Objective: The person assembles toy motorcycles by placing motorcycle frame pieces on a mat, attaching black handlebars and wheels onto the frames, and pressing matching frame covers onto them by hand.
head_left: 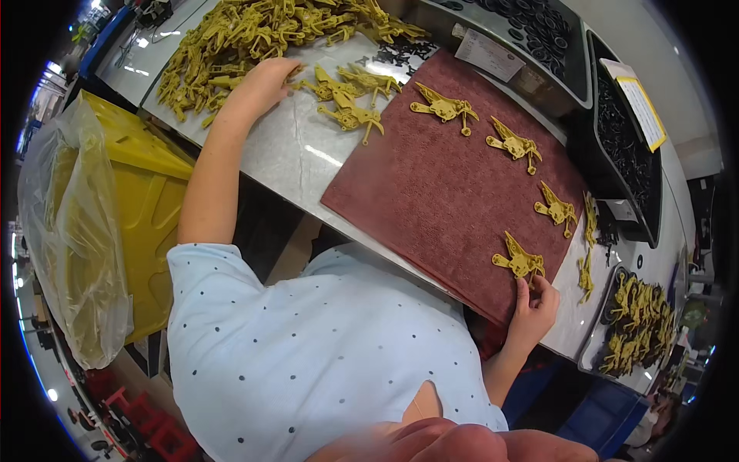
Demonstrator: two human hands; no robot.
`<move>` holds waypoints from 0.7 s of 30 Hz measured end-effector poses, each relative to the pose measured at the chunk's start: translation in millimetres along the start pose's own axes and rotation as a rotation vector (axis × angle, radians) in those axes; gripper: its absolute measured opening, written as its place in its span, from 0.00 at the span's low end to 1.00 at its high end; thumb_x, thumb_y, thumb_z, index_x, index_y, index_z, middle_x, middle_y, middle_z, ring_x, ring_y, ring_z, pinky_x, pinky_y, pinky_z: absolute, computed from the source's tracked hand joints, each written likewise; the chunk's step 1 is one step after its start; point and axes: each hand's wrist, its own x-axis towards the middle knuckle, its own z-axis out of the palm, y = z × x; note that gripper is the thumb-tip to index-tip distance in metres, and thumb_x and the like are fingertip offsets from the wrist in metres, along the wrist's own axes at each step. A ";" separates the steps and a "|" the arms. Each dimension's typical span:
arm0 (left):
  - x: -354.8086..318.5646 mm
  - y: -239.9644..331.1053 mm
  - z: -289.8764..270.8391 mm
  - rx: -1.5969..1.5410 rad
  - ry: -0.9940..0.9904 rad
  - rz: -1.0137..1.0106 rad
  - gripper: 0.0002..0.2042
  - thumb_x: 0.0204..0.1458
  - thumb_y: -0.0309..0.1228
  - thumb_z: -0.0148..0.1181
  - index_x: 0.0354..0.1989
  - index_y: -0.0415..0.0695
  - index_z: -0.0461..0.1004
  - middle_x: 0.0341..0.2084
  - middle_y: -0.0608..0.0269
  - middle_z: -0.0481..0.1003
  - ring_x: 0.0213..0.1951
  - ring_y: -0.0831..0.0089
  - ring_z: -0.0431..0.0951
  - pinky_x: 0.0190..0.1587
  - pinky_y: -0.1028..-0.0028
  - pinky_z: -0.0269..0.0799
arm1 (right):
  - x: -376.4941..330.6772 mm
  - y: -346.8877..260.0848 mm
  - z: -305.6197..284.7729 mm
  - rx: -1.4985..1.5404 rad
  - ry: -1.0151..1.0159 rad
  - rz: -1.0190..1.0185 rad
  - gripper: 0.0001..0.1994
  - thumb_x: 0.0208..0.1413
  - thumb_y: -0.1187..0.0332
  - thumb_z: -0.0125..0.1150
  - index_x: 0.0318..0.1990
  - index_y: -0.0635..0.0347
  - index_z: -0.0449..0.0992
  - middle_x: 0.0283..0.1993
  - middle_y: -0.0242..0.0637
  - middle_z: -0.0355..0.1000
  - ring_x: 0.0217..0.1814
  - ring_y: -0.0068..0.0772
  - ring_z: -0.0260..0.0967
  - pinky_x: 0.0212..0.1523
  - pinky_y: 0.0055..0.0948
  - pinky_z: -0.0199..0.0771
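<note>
Mustard plastic part [520, 262] touching right fingers [539, 283]

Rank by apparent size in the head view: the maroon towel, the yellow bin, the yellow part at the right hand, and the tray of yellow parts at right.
1. Maroon towel
2. Yellow bin, close behind and partly hidden, so unsure
3. Tray of yellow parts
4. Yellow part at the right hand

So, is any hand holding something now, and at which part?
The right hand pinches the lower edge of a yellow plastic part on the red mat. The left hand rests on the yellow pile; its grasp cannot be told.
</note>
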 end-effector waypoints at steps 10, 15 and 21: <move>-14.4 11.9 7.8 -1.869 0.363 0.091 0.24 0.55 0.24 0.56 0.61 0.34 0.61 0.49 0.57 0.74 0.45 0.77 0.74 0.48 0.77 0.71 | 0.5 0.1 2.1 0.007 0.009 0.001 0.14 0.47 0.64 0.70 0.39 0.61 0.75 0.36 0.35 0.69 0.31 0.31 0.65 0.31 0.26 0.66; -4.7 44.8 10.6 -1.329 0.456 0.033 0.23 0.54 0.26 0.59 0.60 0.42 0.67 0.44 0.60 0.75 0.43 0.77 0.74 0.42 0.77 0.74 | -1.7 3.0 4.0 -0.010 0.018 -0.023 0.15 0.48 0.63 0.69 0.39 0.61 0.75 0.36 0.35 0.69 0.31 0.32 0.66 0.31 0.27 0.66; 19.0 81.9 1.7 -0.802 0.425 0.219 0.21 0.52 0.24 0.59 0.57 0.48 0.71 0.47 0.66 0.75 0.42 0.78 0.73 0.39 0.79 0.72 | -2.1 1.4 3.2 -0.044 0.049 -0.050 0.14 0.51 0.63 0.67 0.40 0.63 0.76 0.34 0.34 0.69 0.28 0.27 0.63 0.29 0.23 0.64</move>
